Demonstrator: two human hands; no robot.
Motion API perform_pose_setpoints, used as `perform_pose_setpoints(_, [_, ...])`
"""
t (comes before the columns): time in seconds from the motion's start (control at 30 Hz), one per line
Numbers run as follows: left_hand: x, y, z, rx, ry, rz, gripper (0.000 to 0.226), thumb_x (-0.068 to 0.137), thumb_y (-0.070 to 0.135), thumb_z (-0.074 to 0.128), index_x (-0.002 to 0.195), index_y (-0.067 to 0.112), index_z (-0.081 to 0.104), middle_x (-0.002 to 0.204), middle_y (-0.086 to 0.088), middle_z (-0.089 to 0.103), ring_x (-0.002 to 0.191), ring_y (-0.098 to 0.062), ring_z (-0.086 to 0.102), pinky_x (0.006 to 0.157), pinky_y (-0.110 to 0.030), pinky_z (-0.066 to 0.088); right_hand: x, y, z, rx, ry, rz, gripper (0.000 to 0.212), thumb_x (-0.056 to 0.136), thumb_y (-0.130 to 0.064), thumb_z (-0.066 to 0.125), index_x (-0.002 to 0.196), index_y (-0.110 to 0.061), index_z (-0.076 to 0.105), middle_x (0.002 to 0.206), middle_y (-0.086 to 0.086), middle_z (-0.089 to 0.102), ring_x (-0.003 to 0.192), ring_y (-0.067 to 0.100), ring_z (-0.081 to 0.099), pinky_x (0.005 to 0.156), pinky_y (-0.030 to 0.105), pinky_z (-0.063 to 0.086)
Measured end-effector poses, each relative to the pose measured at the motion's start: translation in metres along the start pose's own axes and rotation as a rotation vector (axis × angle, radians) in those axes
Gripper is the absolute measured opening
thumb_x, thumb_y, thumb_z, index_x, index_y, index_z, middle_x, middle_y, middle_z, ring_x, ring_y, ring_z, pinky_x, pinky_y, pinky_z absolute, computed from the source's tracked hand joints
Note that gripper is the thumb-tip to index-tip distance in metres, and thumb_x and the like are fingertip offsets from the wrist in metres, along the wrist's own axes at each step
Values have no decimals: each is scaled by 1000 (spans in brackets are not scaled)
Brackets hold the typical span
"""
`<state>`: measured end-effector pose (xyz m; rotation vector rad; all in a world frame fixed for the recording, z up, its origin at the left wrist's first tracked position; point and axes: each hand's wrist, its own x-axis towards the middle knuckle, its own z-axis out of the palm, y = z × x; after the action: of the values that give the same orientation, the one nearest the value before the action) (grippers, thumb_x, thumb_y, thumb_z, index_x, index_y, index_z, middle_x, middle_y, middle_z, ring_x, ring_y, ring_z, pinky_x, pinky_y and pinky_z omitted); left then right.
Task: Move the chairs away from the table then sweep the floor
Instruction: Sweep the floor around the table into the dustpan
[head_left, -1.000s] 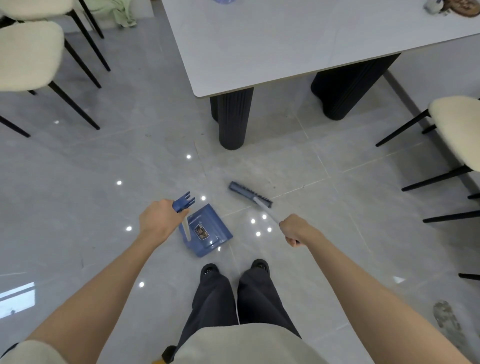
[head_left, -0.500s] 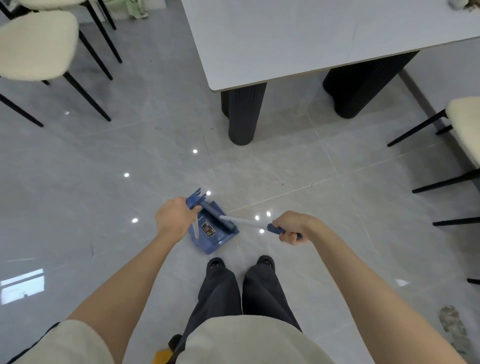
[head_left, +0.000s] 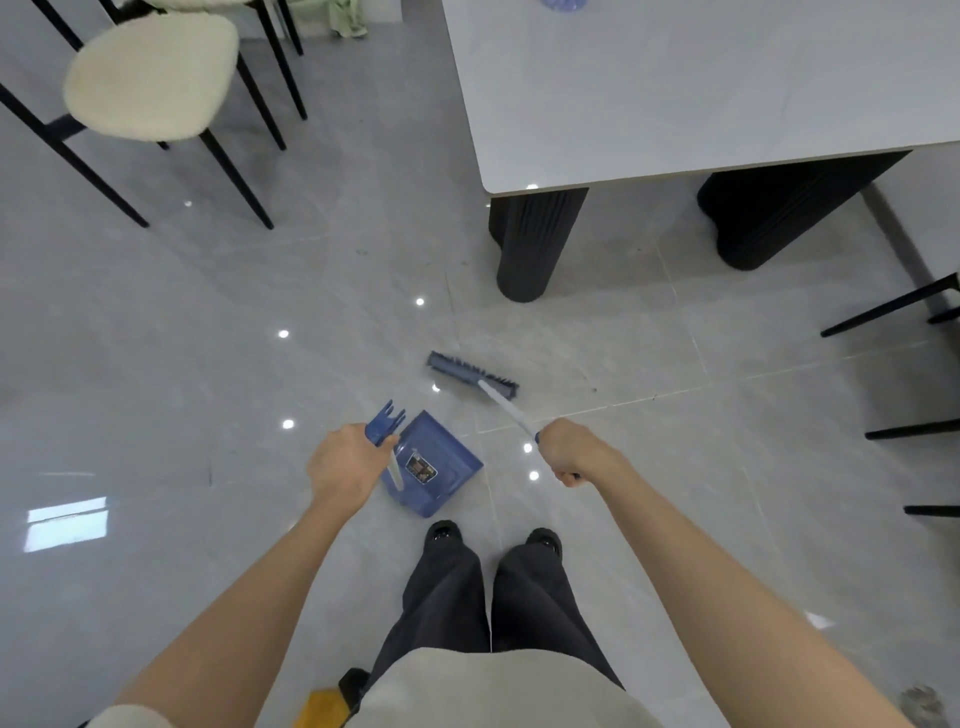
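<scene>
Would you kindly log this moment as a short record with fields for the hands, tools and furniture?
left hand: grips the handle of the blue dustpan
right hand: grips the handle of the broom
broom head: on the tiles, beyond the dustpan, apart from it
chair: cream seat, upper left, away from the table
table: white top, dark fluted legs
floor: dark specks near the broom

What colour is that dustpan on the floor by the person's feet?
The plastic dustpan is translucent blue, clearest in the head view.
</scene>
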<state>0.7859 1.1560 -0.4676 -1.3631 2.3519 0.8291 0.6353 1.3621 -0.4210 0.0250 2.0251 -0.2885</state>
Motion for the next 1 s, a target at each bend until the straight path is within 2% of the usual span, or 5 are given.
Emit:
perform_pose_setpoints(0.2, [-2, -3, 4, 48, 37, 0, 35, 88, 42, 60, 64, 17, 53, 67, -4, 60, 64, -24, 57, 56, -25, 40, 8, 23, 23, -81, -125, 68, 30, 86, 12, 39, 66, -10, 38, 55, 4, 39, 43, 16, 33, 36, 21, 28])
perform_pose_setpoints(0.37, [-2, -8, 4, 72, 43, 19, 37, 88, 43, 60, 63, 17, 52, 66, -5, 59, 65, -27, 59, 58, -26, 44, -5, 23, 1, 135, -275, 152, 28, 83, -2, 34, 59, -15, 31, 52, 0, 28, 27, 10, 18, 29, 13, 14])
perform_pose_setpoints(0.6, [-8, -14, 4, 77, 33, 27, 37, 89, 44, 58, 67, 13, 56, 78, -12, 68, 69, -27, 61, 59, -26, 43, -23, 26, -27, 249, -154, 93, 24, 84, -4, 35, 64, -16, 32, 53, 1, 27, 27, 9, 16, 29, 11, 14])
perform_pose_setpoints(0.8, [-12, -15, 0, 70, 31, 22, 38, 90, 44, 57, 65, 15, 55, 70, -4, 60, 64, -19, 54, 55, -24, 39, -6, 16, -5, 63, -59, 87, 32, 85, 9, 48, 65, -13, 36, 58, 5, 37, 43, 16, 34, 24, 16, 26])
perform_pose_setpoints(1.0, [-15, -29, 3, 90, 30, -4, 36, 90, 44, 58, 70, 13, 59, 73, -5, 61, 66, -20, 54, 59, -25, 40, -1, 22, 30, -86, -136, 130, 28, 80, 15, 47, 68, -10, 42, 55, 4, 34, 43, 14, 31, 21, 10, 19])
